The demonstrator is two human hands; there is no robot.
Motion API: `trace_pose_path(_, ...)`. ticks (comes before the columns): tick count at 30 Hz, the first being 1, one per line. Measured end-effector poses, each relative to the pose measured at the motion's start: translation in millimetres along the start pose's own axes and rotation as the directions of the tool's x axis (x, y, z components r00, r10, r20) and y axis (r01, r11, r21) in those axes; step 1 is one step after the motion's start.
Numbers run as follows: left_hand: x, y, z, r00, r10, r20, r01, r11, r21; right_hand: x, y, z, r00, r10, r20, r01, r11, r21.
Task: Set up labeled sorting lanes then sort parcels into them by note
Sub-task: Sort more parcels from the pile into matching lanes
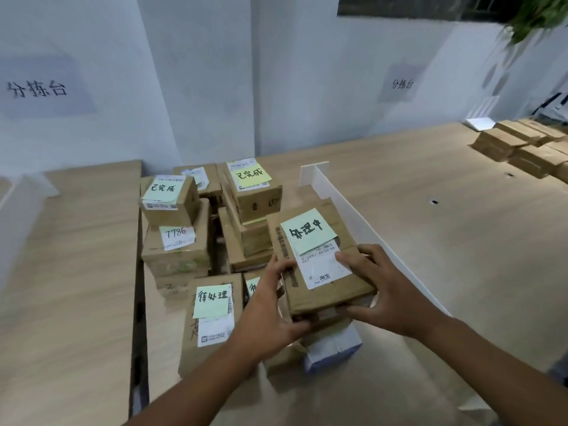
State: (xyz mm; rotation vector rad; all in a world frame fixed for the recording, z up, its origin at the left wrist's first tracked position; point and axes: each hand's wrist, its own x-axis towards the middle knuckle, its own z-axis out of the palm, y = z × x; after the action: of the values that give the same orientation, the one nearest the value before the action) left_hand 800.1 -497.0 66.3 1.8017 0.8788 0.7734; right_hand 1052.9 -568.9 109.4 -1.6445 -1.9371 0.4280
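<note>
I held one cardboard parcel (335,292) with both hands. My left hand (270,305) gripped its left edge, the thumb on top and the fingers curled under. My right hand (390,290) gripped the near right corner, the thumb lying on the white shipping label (322,272). A green note (305,230) reading 处理中 was stuck on the top of this parcel, partly over the label. The parcel was tilted and sat over the near right part of the pile, just left of the white divider (368,229); I could not tell if it touched the parcels below. Under it lay a white and blue packet (333,348). To the left was a parcel with a 待处理 note (212,301). Farther back, two parcels carried 已完成 notes (163,189) (250,175), and one box (176,250) showed 7786. All stood on the wooden bench (461,241). On the wall, two paper signs (37,89) (402,84) read 分拣台.
</note>
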Motion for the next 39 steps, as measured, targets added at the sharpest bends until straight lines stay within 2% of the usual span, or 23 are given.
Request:
trace_pose_path(4, -37, 22, -53, 0.999, 0.025, -0.037, -0.025, 1.0, 0.002, 14, -55, 5, 0.994, -0.099, 0.036, 0.099, 0.995, -0.022)
trace_pose_path(8, -99, 33, -135, 0.994, 0.051, -0.098, -0.046, 0.998, 0.053, 41, -134, 44, 0.977, -0.195, 0.08, 0.199, 0.979, -0.039)
trace_pose_path(13, -214, 37, -267, 0.969, 0.073, -0.236, -0.034, 0.986, 0.165, 72, -277, 130, 0.912, -0.4, 0.092, 0.397, 0.917, 0.046)
trace_pose_path(18, -350, 31, -399, 0.917, 0.032, -0.397, 0.068, 0.97, 0.233, 88, -440, 228, 0.83, -0.55, 0.094, 0.537, 0.833, 0.134)
trace_pose_path(21, -439, 23, -469, 0.862, 0.012, -0.507, 0.132, 0.96, 0.248, 94, -536, 293, 0.796, -0.586, 0.155, 0.549, 0.805, 0.223)
trace_pose_path(25, -553, 11, -550, 0.78, -0.001, -0.626, 0.2, 0.948, 0.248, 89, -660, 380, 0.702, -0.69, 0.177, 0.642, 0.721, 0.261)
trace_pose_path(28, -625, 3, -599, 0.726, -0.026, -0.687, 0.268, 0.931, 0.247, 83, -734, 438, 0.654, -0.73, 0.2, 0.654, 0.678, 0.335)
trace_pose_path(34, -719, -48, -692, 0.638, -0.088, -0.765, 0.363, 0.911, 0.198, 99, -844, 551, 0.595, -0.751, 0.287, 0.636, 0.658, 0.404)
trace_pose_path(39, -749, -126, -784, 0.624, -0.159, -0.765, 0.417, 0.896, 0.153, 140, -900, 655, 0.576, -0.766, 0.286, 0.641, 0.64, 0.423)
